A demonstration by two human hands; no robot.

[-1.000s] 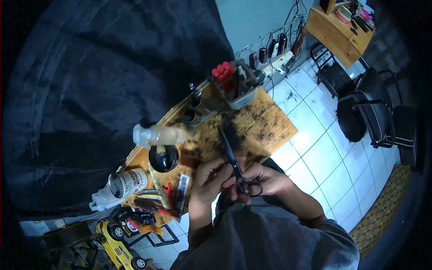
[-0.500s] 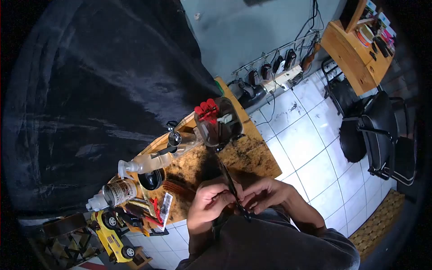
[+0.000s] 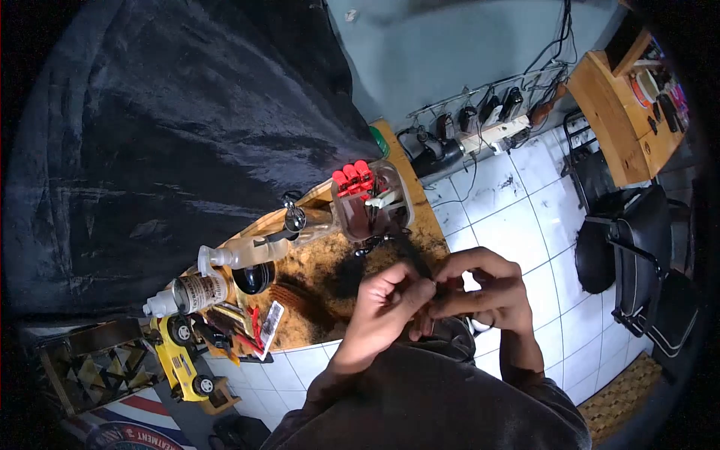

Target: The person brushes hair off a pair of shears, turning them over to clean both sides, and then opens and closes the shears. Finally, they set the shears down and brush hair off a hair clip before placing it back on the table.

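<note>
My left hand [image 3: 390,307] is bent into a pinch in front of my dark shirt, low in the middle of the view. Facing it, my right hand [image 3: 487,289] curls its index finger and thumb to the same spot, so the fingertips of both hands meet. Whatever lies between them is too small and dark to make out. Just beyond the hands is the wooden counter [image 3: 311,259], strewn with dark hair clippings. A clear tray [image 3: 373,217] holding red clips [image 3: 352,178] stands on it.
Left on the counter are a pump bottle [image 3: 247,253], a labelled bottle [image 3: 199,292], a black round container [image 3: 253,277] and a brown comb [image 3: 292,300]. A yellow toy car [image 3: 178,360] is at lower left. Clippers [image 3: 491,109] hang at the wall; a black chair [image 3: 637,240] stands right.
Both hands have moved right and slightly up, with the fingers more raised. The long black tool seen between them earlier no longer shows clearly. The view has shifted a little.
</note>
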